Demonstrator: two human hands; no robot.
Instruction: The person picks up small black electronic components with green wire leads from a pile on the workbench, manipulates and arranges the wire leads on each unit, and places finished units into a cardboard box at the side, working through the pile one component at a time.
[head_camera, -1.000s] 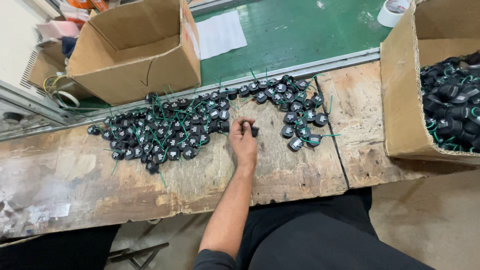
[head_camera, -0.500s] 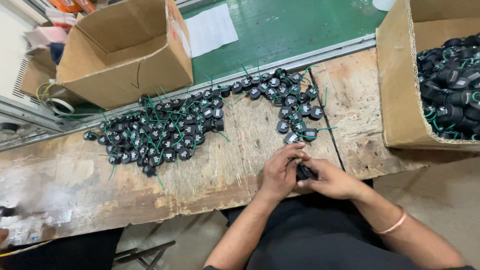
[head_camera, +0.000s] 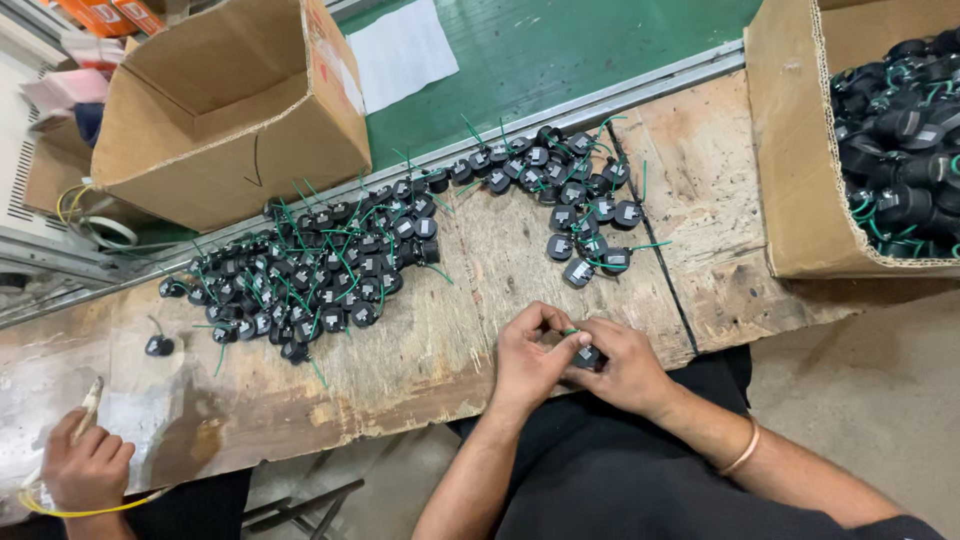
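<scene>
With brown cardboard box (head_camera: 230, 130) open far left, another (head_camera: 800, 150) cropped right: left hand (head_camera: 530, 355), right hand (head_camera: 620, 365) both pinching small black part (head_camera: 586, 356), mostly hidden.

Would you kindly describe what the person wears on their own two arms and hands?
Both forearms are bare, with no sleeves in view. The left hand wears no glove or ring. The right hand is also ungloved, with a thin bangle round its wrist.

Parts pile (head_camera: 330, 265) on bench (head_camera: 420, 350); open box (head_camera: 220, 120) behind, filled box (head_camera: 860, 140) right.
</scene>
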